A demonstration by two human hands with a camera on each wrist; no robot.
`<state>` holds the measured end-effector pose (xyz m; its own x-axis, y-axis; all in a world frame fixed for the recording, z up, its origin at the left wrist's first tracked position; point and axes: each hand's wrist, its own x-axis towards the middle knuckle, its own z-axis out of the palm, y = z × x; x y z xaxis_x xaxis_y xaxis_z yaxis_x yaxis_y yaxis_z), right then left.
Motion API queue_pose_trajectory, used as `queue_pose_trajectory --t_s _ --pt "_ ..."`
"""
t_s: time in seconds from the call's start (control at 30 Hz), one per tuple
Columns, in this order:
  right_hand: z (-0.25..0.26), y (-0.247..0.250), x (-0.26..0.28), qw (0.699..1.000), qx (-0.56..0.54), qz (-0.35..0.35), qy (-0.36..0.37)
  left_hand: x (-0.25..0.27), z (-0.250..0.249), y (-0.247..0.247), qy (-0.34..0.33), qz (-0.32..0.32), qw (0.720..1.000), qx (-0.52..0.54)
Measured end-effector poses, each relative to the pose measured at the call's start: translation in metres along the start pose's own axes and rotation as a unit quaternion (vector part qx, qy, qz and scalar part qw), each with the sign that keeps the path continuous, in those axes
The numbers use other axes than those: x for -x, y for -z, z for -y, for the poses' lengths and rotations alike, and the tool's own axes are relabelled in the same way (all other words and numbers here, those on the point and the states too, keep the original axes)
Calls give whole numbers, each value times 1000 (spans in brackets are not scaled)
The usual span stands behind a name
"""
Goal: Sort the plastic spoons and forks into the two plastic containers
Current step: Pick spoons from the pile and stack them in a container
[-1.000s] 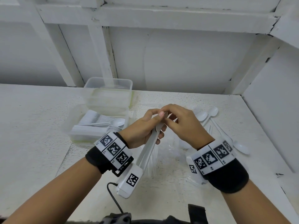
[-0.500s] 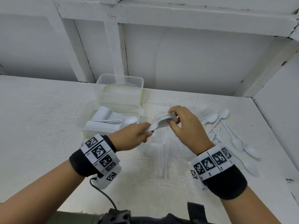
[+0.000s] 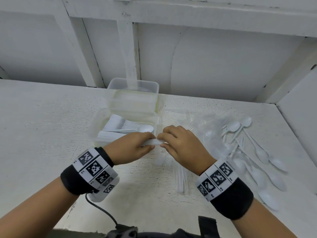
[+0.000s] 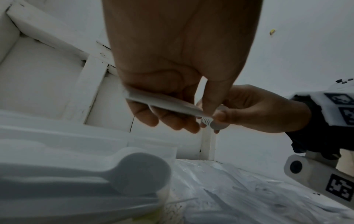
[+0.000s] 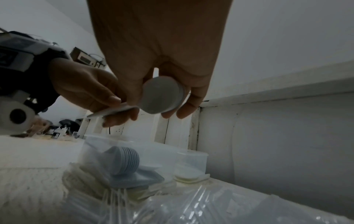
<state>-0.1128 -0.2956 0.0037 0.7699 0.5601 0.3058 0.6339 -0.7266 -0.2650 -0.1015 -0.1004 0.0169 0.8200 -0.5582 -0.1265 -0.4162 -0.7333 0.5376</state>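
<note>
Moved since earlier: both hands have come down and toward the near container, and the spoon stack, tilted up half a second ago, now lies level between them.
Left hand [image 3: 130, 146]: fingers and thumb curled round the handle end of the spoon stack [image 3: 153, 142].
Right hand [image 3: 180, 145]: pinches the bowl end of the same stack; the right wrist view shows the nested round bowls [image 5: 162, 95] between thumb and fingers.
Spoon stack: held just above the surface [image 3: 42, 127], at the near right corner of the near container [image 3: 93, 130].
Near container: clear plastic, holding rows of white cutlery with one spoon [image 3: 145, 129] lying on top.
Far container [image 3: 133, 91]: clear, touching the near one on its far side, close to the white wall; contents cannot be told.
Loose spoons [image 3: 260, 152]: scattered on the surface to the right of the right hand.
Clear wrapping [image 3: 204, 127]: crumpled plastic between the hands and the loose spoons, with clear cutlery [image 3: 181, 176] lying below the right hand.
</note>
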Motion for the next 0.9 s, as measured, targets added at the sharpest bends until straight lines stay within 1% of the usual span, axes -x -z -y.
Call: queue_pose_trajectory --t_s 0.03,0.1,0.17,0.23,0.3,0.37,0.43,0.5,0.57,0.7,0.8,0.9 --pt "-1 -2 -2 1000 -8 1 -12 1 5 1 -4 -28 1000 10" --pt "-7 -5 -7 999 -21 -15 -46 2 16 2 -2 -110 994 21" --pt "-14 -5 -12 993 -33 -49 -101 1 30 5 27 -182 983 23" --pt "-21 -4 -17 983 -46 -71 -165 -4 42 8 61 -214 975 22" --pt "-24 -3 -24 974 -59 -81 -202 -10 53 7 87 -197 976 7" --pt "-25 -2 -31 968 -81 -87 -222 -16 63 4 101 -149 983 -31" --pt "-23 -2 -38 964 -103 -82 -231 -20 68 1 126 -100 984 -79" --pt "-20 -2 -45 962 -121 -76 -231 -24 69 0 152 -71 978 -125" --pt "-16 -3 -52 962 -136 -68 -225 -26 68 0 162 -62 975 -135" --pt "-10 -9 -68 966 -141 -46 -211 -27 71 4 161 -54 980 -106" --pt "-5 -16 -83 968 -135 -16 -210 -23 74 7 143 -38 985 -93" --pt "6 -26 -99 972 -142 22 -188 -16 75 7 119 -37 986 -107"
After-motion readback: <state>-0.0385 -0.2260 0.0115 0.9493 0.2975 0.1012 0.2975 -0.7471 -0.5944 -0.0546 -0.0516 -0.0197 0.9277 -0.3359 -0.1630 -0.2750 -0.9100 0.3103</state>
